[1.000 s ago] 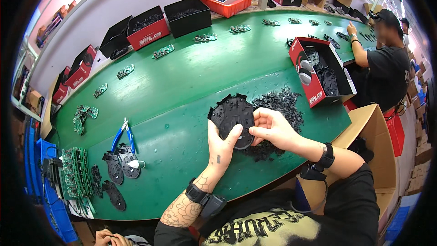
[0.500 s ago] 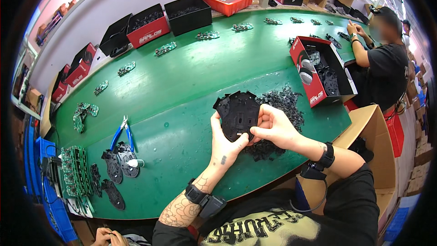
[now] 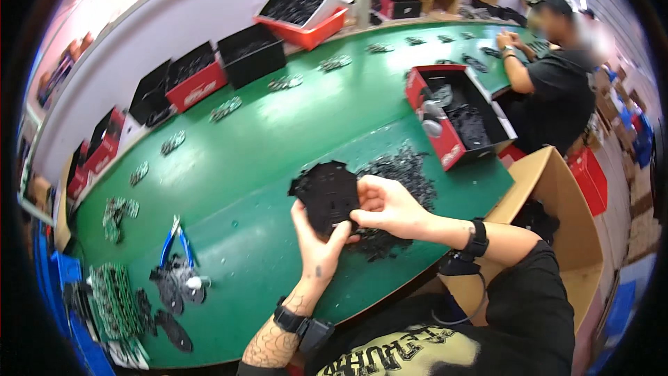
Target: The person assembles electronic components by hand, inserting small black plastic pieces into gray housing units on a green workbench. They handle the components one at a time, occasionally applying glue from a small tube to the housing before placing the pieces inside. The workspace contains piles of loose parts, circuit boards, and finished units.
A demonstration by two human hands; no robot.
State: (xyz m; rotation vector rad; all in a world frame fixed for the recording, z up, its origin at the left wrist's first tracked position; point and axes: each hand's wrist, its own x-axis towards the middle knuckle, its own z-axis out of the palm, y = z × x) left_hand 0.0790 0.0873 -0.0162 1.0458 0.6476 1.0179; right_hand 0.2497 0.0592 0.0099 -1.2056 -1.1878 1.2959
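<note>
Head view. A flat black plastic panel with irregular edges is held above the green table, close to its near edge. The left hand is closed around the panel's lower edge from below, thumb raised against its face. The right hand is closed on the panel's right edge, fingers curled over the rim. Both grips are seen to be firm; neither hand is open.

A heap of small black plastic scraps is spread on the table just behind and to the right of the panel. Blue-handled pliers lie toward the left part of the near edge, beside a cluster of black parts. An open red box holding dark parts is set toward the right edge. Red and black bins are lined along the far edge. An open cardboard carton stands off the table's right corner. Another person is seated at the far right end.
</note>
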